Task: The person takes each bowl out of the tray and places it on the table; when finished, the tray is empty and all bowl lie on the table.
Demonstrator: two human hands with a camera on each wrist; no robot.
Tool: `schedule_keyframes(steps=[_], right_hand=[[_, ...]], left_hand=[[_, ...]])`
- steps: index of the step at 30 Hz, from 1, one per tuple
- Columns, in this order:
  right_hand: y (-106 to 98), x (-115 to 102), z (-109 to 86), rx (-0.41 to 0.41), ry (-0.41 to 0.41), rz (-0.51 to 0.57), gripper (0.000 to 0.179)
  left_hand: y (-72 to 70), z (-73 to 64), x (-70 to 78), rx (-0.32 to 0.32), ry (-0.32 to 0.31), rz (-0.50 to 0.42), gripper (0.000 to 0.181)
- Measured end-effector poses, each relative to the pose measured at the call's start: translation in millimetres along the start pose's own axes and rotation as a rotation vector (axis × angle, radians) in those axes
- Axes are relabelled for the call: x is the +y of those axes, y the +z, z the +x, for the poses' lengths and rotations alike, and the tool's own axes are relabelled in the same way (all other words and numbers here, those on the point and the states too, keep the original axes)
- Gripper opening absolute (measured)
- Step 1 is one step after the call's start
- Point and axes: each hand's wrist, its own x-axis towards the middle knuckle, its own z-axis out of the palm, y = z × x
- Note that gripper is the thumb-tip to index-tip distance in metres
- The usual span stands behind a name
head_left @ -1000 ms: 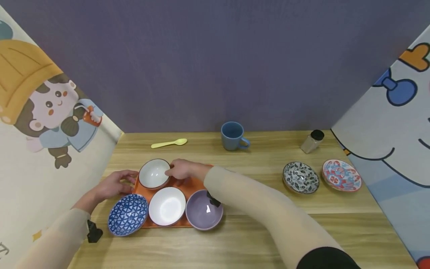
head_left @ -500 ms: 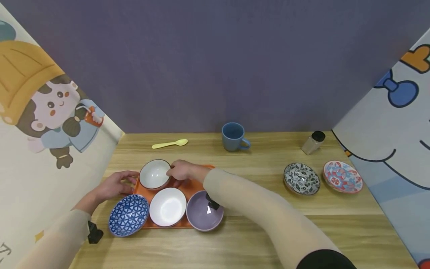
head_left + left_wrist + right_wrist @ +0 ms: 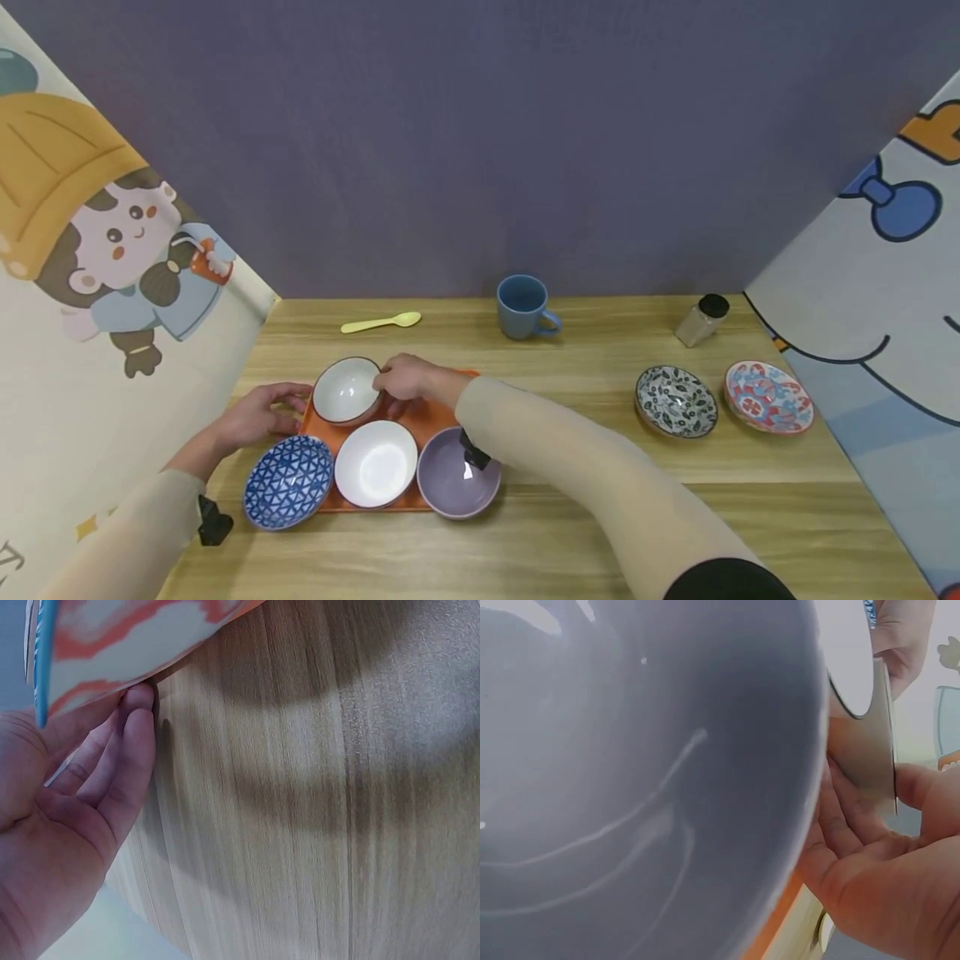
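My right hand (image 3: 408,377) pinches the right rim of a white bowl with a dark rim (image 3: 347,392), at the tray's back left corner. In the right wrist view the thumb is inside that bowl (image 3: 870,765) and the fingers are outside. My left hand (image 3: 258,412) lies at the left edge of the orange tray (image 3: 431,414), fingers loosely bent, fingertips right at the edge. Along the tray's front sit a blue-patterned bowl (image 3: 288,483), tilted and overhanging the left side, a plain white bowl (image 3: 377,464) and a purple bowl (image 3: 457,475).
Behind the tray lie a yellow spoon (image 3: 381,322) and a blue mug (image 3: 522,308). To the right are a black-and-white patterned bowl (image 3: 676,402), a red-and-blue patterned bowl (image 3: 768,397) and a black-lidded jar (image 3: 702,321). Walls enclose the wooden table (image 3: 600,533) at back and sides.
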Motion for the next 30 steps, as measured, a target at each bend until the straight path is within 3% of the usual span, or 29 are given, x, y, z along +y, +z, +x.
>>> schedule_keyframes(steps=[8, 14, 20, 27, 30], right_hand=[[-5, -4, -3.7, 0.003, -0.006, 0.013, 0.042], [-14, -6, -8.4, -0.014, -0.037, 0.026, 0.036], [-31, -10, -27.4, -0.032, -0.069, 0.106, 0.031], [-57, -2, -56.7, -0.026, -0.079, 0.168, 0.054], [-70, 2, -71.9, -0.007, -0.094, 0.165, 0.05]], left_hand=[[-0.4, 0.7, 1.1, -0.002, 0.003, -0.009, 0.062], [-0.1, -0.8, 3.1, -0.004, 0.009, 0.002, 0.063], [1.6, -4.0, 4.9, 0.0, 0.004, 0.005, 0.063], [2.1, -5.5, 3.6, 0.002, 0.02, 0.019, 0.063], [2.3, -5.6, 2.6, 0.012, 0.028, 0.024, 0.062]])
